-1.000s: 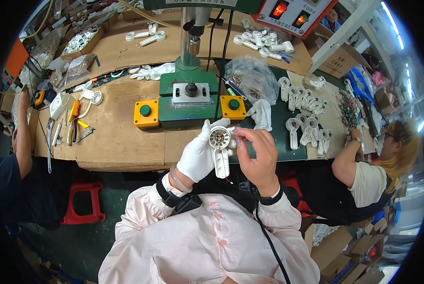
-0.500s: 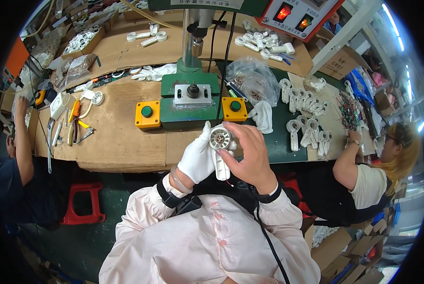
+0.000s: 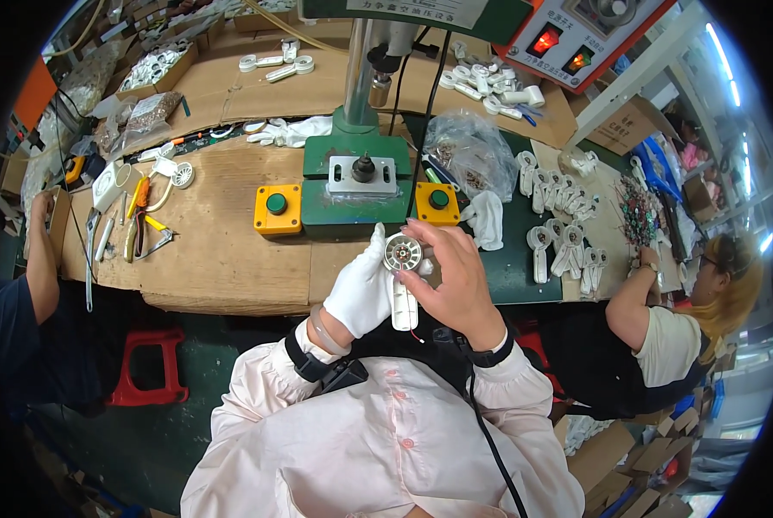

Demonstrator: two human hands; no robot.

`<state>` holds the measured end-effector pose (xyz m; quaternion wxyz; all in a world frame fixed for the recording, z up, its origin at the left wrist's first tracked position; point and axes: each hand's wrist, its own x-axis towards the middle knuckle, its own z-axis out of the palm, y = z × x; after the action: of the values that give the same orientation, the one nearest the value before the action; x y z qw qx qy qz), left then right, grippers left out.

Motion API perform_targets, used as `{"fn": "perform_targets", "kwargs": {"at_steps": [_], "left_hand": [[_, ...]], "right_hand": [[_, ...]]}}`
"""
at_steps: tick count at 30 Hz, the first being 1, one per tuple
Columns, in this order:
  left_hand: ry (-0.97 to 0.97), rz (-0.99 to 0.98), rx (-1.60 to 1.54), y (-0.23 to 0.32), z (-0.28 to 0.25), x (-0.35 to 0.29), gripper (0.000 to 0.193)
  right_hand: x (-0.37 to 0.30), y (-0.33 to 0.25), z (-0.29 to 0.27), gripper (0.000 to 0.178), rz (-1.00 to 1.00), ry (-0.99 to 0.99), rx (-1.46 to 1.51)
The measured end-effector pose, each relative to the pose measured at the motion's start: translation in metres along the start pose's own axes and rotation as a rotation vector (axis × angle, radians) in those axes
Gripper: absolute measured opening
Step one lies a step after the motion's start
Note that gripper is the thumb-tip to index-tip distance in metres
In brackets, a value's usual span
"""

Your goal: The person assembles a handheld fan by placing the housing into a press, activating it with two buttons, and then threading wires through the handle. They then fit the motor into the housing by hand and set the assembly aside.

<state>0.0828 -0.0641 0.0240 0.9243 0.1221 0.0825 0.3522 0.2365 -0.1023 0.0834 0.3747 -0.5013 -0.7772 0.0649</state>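
The bench [image 3: 222, 268] stretches across in front of me, bare wood showing along my side. On it stands the green press [image 3: 352, 217], its steel column rising behind the base. At the upper right is the control box [image 3: 568, 52], its switches lit. A red stool [image 3: 174, 363] stands on the floor to my left. Right of the press lies a clear bag [image 3: 466, 155]. My gloved left hand [image 3: 358, 289] grips the white fan [image 3: 402, 253] from the left, while my bare right hand [image 3: 457, 281] pinches its round head between thumb and fingers. The fan is up by the bench's near edge, handle pointing toward me. A yellow button box [image 3: 278, 224] sits left of the press base. A black peg [image 3: 363, 169] stands upright on the press. A thin red wire [image 3: 418, 337] pokes out beside the handle's lower end.
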Motion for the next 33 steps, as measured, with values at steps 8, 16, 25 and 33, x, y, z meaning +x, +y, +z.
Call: {"fn": "perform_targets", "kwargs": {"at_steps": [8,16,25,33], "left_hand": [[0.009,0.018,0.053,0.014,-0.004,-0.008,0.051],[-0.016,0.063,0.138,0.024,-0.007,-0.009,0.050],[-0.028,0.019,0.086,0.025,-0.008,-0.006,0.051],[-0.045,0.000,0.049,0.024,-0.007,-0.004,0.051]], "right_hand": [[0.009,-0.011,0.008,0.062,-0.016,0.000,0.002],[0.012,-0.014,0.014,0.063,-0.052,0.050,-0.004],[0.013,-0.011,0.015,0.063,-0.046,0.047,-0.013],[0.015,-0.011,0.012,0.063,-0.043,0.037,-0.020]]}}
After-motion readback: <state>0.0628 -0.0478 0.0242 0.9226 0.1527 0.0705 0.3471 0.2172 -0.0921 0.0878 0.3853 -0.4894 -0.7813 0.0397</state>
